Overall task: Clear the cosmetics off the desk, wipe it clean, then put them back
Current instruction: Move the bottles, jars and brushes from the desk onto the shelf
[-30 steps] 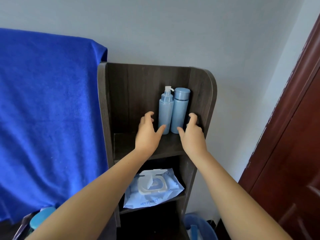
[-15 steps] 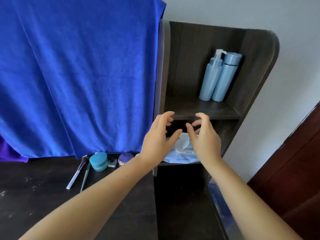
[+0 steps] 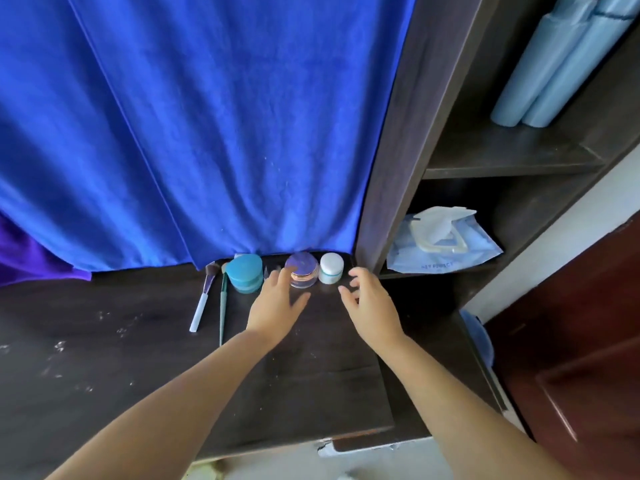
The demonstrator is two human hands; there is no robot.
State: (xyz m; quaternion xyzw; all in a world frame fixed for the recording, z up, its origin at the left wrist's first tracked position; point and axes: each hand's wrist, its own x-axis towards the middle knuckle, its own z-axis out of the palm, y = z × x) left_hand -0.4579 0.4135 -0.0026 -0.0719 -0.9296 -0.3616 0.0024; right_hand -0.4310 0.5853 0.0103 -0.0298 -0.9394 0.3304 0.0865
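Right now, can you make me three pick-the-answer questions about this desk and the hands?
1. Where is the wipes pack?
A. on the desk
B. on the lower shelf
C. on the floor

2. How many jars stand by the blue cloth?
A. three
B. one
C. six

3. What are the hands doing?
A. holding brushes
B. open, holding nothing
C. wiping with a rag

Answers: B, it lies in the shelf unit's lower shelf; A, teal jar, purple-lidded jar, white jar; B, left hand and right hand have spread, empty fingers.
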